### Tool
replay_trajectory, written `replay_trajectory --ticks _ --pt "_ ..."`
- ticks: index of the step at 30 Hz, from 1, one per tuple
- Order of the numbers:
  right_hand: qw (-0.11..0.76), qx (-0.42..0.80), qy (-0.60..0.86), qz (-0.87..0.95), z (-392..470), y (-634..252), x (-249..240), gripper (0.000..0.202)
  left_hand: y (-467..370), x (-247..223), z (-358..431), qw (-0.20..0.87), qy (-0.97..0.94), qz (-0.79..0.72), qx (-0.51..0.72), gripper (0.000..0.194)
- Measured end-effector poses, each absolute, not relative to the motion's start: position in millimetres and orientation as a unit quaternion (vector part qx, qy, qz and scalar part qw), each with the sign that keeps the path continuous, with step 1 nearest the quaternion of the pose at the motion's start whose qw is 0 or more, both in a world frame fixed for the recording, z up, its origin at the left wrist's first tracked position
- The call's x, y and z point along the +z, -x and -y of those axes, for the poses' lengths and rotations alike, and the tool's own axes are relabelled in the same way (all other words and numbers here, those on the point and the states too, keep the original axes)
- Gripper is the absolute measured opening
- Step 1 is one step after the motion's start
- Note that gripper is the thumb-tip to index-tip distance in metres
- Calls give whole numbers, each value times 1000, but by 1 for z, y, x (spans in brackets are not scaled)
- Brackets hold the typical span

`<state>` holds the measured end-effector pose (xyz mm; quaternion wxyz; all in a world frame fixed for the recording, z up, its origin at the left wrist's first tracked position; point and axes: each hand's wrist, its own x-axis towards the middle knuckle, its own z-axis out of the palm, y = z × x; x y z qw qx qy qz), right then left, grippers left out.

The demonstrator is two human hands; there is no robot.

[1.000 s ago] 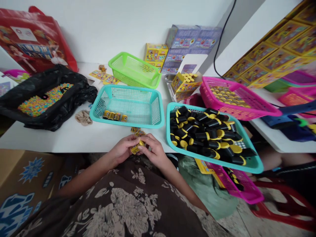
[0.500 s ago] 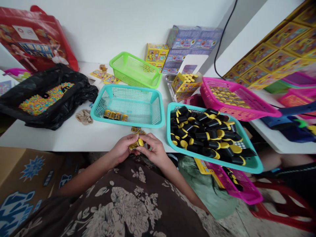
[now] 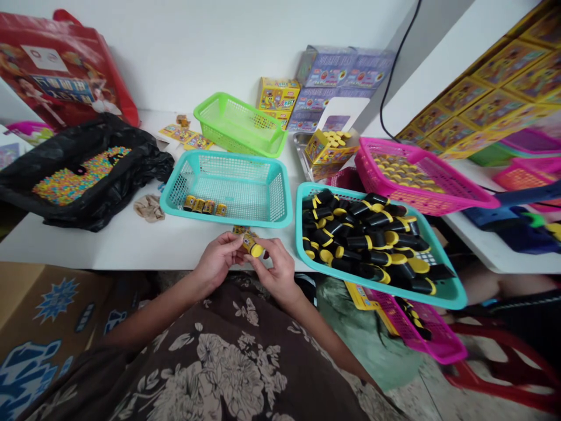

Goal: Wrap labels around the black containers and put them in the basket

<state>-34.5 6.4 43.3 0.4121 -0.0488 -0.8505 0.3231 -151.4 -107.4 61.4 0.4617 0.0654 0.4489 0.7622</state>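
A small yellow-labelled canister (image 3: 250, 244) with a yellow cap is held between both hands at the table's front edge. My left hand (image 3: 218, 260) is closed on its labelled end. The fingers of my right hand (image 3: 277, 270) pinch it near the cap. Just behind the hands are small printed stickers (image 3: 241, 230), partly covered. A teal basket (image 3: 228, 221) beyond them holds several labelled canisters (image 3: 205, 205) in its front left part. To the right, another teal basket (image 3: 300, 225) is heaped with black canisters (image 3: 379, 255) with yellow caps.
A black-lined tray (image 3: 103, 202) of colourful pellets and a crumpled cloth (image 3: 149, 208) lie left. Behind stand a green basket (image 3: 239, 126), yellow boxes (image 3: 277, 96) and purple boxes (image 3: 328, 70). A pink basket (image 3: 464, 196) stands right. Another person's leg (image 3: 504, 280) shows at right.
The canister has turned in my hands, its cap now pointing down to the right. My left hand has risen slightly; my right fingers have shifted around the cap.
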Motion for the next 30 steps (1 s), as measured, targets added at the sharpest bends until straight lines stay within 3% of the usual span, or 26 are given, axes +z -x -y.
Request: replay_trajectory --ticks 6,9,12,20,30 --pt "402 217 15 890 -4 37 44 38 151 63 101 507 -50 -401 762 26" --pt "401 290 36 868 -3 38 46 41 154 63 99 516 -47 -375 769 19" --pt "406 346 69 843 -4 38 47 31 156 62 99 529 -40 -356 769 15" --pt "435 185 37 881 -8 40 39 31 155 57 98 578 8 -342 741 13" --pt "423 256 49 868 -9 41 39 30 152 60 101 566 -40 -377 732 21"
